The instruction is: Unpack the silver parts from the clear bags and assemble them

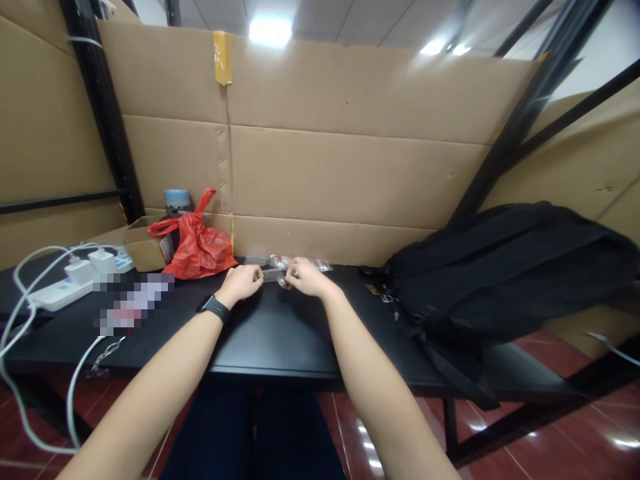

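Note:
Over the black table, my left hand [243, 281] is closed, its thumb and fingers pinching one end of a clear, flat plastic piece [273, 274]. My right hand [306, 277] is closed in a pinch at the other end, beside a small, shiny, rounded item [283, 283]. What exactly its fingertips grip is too small to make out. Just behind both hands lie several clear plastic packets [281, 261] with small contents, partly covered by my right hand. A dark watch [215, 307] is on my left wrist.
A red plastic bag [200, 247], a small cardboard box [145, 243] and a blue-lidded jar [177, 200] stand left. Further left are a white power strip [60, 291] with cables and a blurred-out object [137, 303]. A black backpack [500, 267] lies right; a cardboard wall [345, 173] rises behind.

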